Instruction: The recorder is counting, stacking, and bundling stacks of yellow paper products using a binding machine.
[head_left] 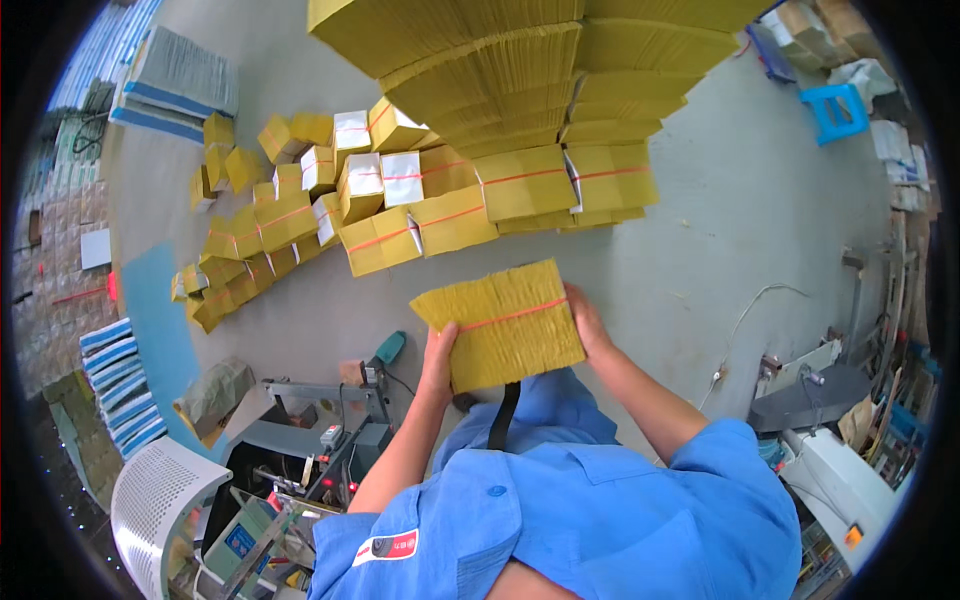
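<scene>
A thick bundle of yellow-brown paper pieces [510, 345], bound by a thin red band, is held level in front of my body. My left hand [438, 358] grips its left end, with the thumb on the upper face. My right hand [588, 322] is closed round the right end; its fingers are partly hidden behind the bundle. Just beyond it stands a tall stack of similar yellow bundles [525, 185] in two columns. To its left, many more banded bundles [285, 220] lie on the floor, some with white faces.
A machine with a metal frame [330, 425] stands at my left, beside a white perforated panel [165, 490]. Another machine [835, 470] is at my right, and a pale cable [735, 335] runs over the floor near it. Far right is a blue stool [835, 112].
</scene>
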